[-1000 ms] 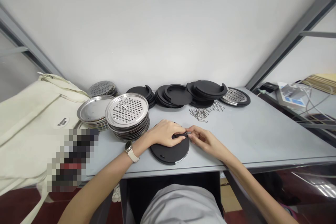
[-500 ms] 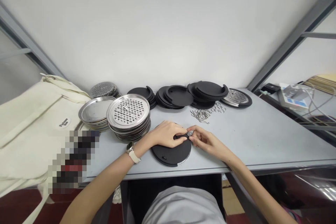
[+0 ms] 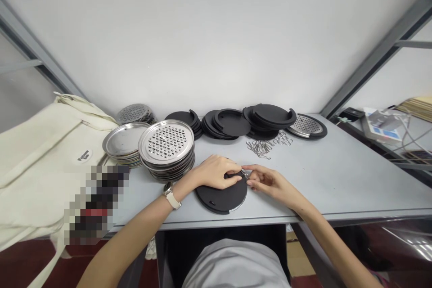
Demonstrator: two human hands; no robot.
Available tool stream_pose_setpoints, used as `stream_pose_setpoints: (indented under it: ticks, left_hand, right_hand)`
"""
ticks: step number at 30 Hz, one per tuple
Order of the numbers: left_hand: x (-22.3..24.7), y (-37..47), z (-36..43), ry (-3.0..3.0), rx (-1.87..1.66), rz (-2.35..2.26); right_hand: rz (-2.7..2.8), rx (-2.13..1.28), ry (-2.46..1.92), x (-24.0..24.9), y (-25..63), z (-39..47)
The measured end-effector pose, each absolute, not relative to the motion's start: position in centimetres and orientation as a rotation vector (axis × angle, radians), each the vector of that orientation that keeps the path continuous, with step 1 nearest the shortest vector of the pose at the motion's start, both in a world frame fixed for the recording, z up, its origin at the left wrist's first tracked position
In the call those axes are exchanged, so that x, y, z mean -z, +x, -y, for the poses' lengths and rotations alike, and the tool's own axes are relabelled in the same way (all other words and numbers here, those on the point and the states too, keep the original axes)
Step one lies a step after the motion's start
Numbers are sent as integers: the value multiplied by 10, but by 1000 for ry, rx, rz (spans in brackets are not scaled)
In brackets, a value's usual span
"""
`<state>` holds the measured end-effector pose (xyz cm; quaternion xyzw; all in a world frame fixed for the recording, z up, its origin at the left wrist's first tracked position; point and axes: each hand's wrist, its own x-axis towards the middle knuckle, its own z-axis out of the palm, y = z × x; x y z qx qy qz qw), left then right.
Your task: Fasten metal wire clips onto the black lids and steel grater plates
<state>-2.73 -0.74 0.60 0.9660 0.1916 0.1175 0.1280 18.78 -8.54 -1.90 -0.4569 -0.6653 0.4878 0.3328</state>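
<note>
A round black disc lies flat near the table's front edge, with a small slot in its lower left part. My left hand rests over its upper part, thumb and fingers closed on the disc's upper right edge. Just right of that edge my right hand pinches a small metal clip; the clip touches the disc's rim, but how they join is too small to tell. Behind the hands lie a pile of metal clips and a few metal rings.
Perforated metal discs stand stacked left of my hands, beside plain metal discs. Black discs are piled along the wall. A black-rimmed grater disc lies at the back right. Cream cloth covers the table's left end.
My right hand has moved slightly right, and more of the metal clip shows between the hands. My left hand keeps its place on the black disc.
</note>
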Motion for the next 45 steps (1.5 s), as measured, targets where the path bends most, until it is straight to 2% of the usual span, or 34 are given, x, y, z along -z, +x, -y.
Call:
stream_pose_setpoints:
  ticks: [27, 45]
  left_hand:
    - [-6, -27, 8, 2782, -340, -562]
    - [-5, -28, 8, 2786, -380, -545]
  right_hand:
    - [1705, -986, -1244, 17, 180, 86]
    - [1668, -1128, -1269, 25, 188, 83]
